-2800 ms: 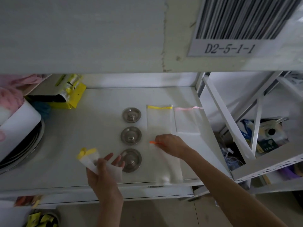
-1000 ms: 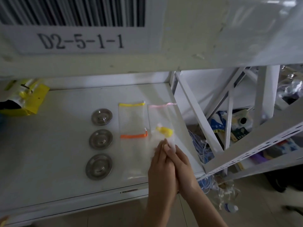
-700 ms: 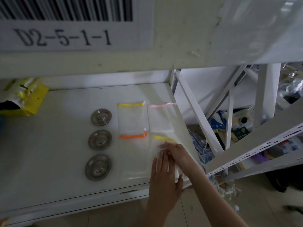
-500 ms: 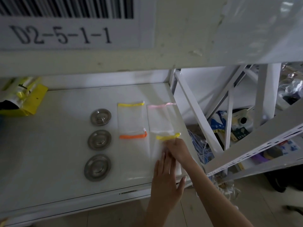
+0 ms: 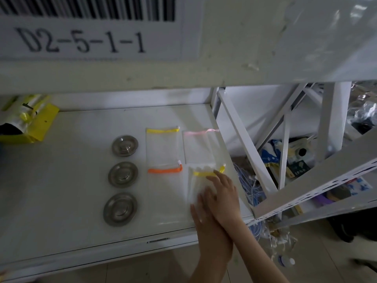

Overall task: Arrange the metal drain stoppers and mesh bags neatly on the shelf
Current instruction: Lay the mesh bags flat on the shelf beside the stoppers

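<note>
White metal shelf (image 5: 61,190) with stoppers, mesh bags, yellow pack.

Three round metal drain stoppers (image 5: 120,176) in a front-to-back column, apart. Just right: a two-by-two grid of flat white mesh bags, namely yellow-trimmed bag (image 5: 162,146) rear-left, pink-ribboned bag (image 5: 197,148) rear-right, orange-trimmed bag (image 5: 166,190) front-left, second yellow-trimmed bag (image 5: 195,186) front-right near shelf's right edge, partly under hands. Yellow plastic package (image 5: 34,123) at rear-left, well apart.

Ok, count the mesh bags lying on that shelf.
4. Yellow-trimmed bag at the back, pink-trimmed bag to its right, orange-trimmed bag in front, and a second yellow-trimmed bag front right, partly under both hands. None looks hidden.
</note>
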